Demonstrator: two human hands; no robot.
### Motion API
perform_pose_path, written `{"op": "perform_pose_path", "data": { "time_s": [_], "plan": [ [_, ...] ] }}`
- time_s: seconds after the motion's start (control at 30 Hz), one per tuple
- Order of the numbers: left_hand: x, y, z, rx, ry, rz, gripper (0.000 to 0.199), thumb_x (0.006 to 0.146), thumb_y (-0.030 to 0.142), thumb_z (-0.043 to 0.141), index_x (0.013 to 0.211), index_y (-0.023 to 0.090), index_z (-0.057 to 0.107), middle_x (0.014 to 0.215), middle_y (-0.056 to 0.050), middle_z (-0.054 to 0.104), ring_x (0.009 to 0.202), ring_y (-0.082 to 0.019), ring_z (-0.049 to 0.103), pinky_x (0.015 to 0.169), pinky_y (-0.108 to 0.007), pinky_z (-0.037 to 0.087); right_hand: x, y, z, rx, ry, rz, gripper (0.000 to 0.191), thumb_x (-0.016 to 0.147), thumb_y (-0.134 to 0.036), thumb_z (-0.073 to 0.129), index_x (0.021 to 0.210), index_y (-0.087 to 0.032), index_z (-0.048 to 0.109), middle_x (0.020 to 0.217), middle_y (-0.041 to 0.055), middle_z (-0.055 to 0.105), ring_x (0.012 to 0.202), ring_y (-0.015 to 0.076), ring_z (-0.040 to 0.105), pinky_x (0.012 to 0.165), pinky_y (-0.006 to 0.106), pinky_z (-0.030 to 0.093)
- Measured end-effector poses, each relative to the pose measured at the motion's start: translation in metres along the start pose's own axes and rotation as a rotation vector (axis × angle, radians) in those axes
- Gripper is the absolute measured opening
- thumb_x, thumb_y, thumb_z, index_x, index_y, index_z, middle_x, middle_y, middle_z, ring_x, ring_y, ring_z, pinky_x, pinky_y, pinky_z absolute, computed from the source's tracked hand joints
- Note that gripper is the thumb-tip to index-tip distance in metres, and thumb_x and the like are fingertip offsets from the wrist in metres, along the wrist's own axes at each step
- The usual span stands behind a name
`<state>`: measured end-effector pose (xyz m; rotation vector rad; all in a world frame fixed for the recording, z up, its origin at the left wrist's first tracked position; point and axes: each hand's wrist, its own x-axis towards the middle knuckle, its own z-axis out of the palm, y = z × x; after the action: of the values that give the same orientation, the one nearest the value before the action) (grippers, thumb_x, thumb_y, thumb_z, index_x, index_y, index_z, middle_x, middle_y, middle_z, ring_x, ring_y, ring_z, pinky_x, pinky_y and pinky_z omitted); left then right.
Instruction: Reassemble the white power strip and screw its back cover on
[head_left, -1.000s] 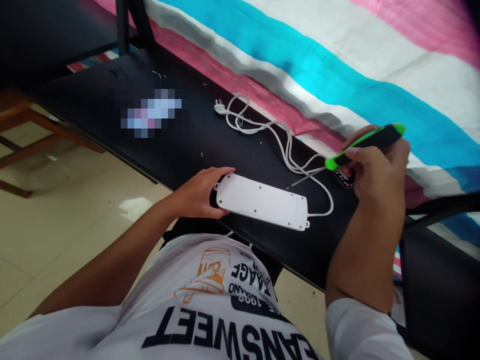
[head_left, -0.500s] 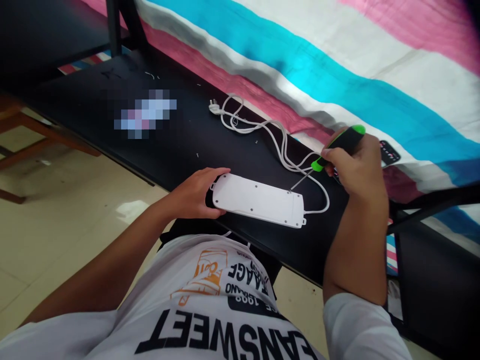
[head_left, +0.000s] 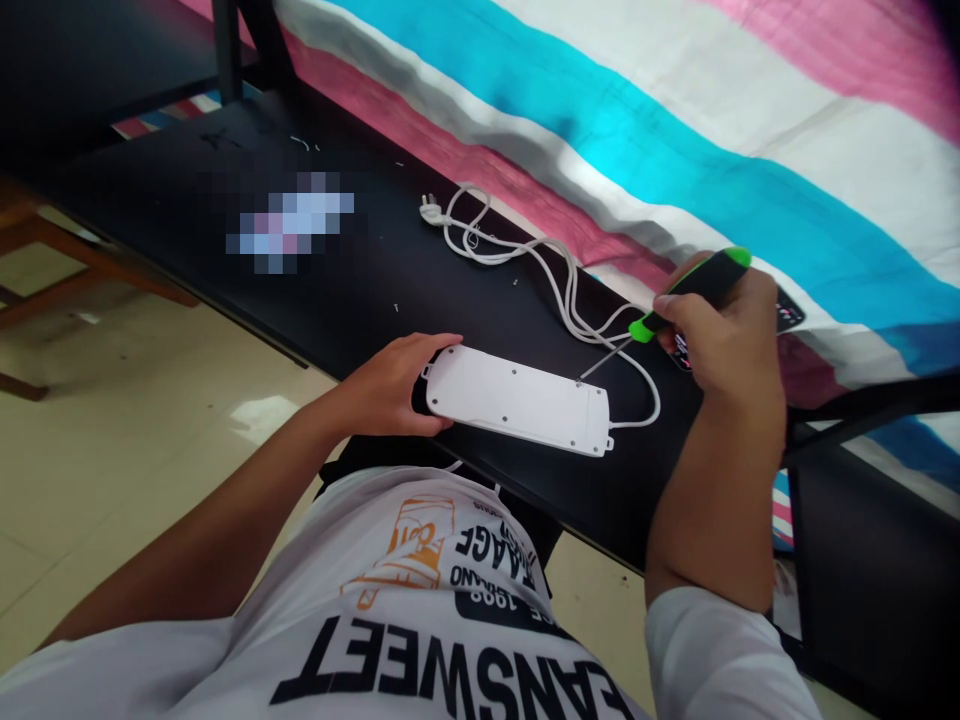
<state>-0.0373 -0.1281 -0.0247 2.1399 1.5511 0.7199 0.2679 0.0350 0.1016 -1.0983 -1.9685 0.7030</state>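
Lying face down on the black tabletop, the white plastic power strip is steadied at its left end by the left hand, fingers curled on it. Right hand fingers clamp a green-and-black screwdriver, tip at the strip's upper right screw. White cord coils beyond.

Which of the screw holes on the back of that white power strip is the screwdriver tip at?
The far-edge hole nearest the cord end: the screwdriver tip meets the power strip there; the other holes stand untouched.
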Motion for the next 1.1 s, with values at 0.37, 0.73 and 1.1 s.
{"op": "perform_pose_path", "data": {
  "time_s": [0.37, 0.73, 1.1],
  "plan": [
    [0.000, 0.001, -0.001, 0.016, -0.003, -0.002, 0.094, 0.072, 0.040, 0.081, 0.152, 0.016, 0.036, 0.148, -0.015, 0.053, 0.132, -0.032, 0.053, 0.116, -0.043, 0.039, 0.016, 0.033, -0.029, 0.547, -0.168, 0.400, 0.018, 0.057, -0.021, 0.059, 0.072, -0.015, 0.067, 0.057, -0.0003, 0.052, 0.041, 0.0129, 0.051, 0.033, 0.026, 0.041],
    [0.000, -0.001, 0.001, 0.026, 0.000, 0.001, 0.095, 0.072, 0.041, 0.081, 0.152, 0.016, 0.036, 0.148, -0.015, 0.053, 0.133, -0.032, 0.053, 0.117, -0.044, 0.039, 0.028, 0.099, -0.045, 0.744, -0.384, 0.477, 0.026, 0.053, -0.024, 0.055, 0.077, -0.018, 0.064, 0.072, 0.0039, 0.053, 0.055, 0.0154, 0.056, 0.037, 0.025, 0.043],
    [0.000, -0.001, 0.000, 0.026, -0.008, -0.006, 0.096, 0.072, 0.041, 0.081, 0.152, 0.015, 0.037, 0.148, -0.015, 0.053, 0.132, -0.031, 0.053, 0.116, -0.043, 0.039, 0.033, 0.113, -0.038, 0.812, -0.468, 0.484, 0.023, 0.056, -0.026, 0.067, 0.078, -0.019, 0.066, 0.073, 0.0039, 0.056, 0.057, 0.0166, 0.060, 0.040, 0.026, 0.052]
  ]
}}
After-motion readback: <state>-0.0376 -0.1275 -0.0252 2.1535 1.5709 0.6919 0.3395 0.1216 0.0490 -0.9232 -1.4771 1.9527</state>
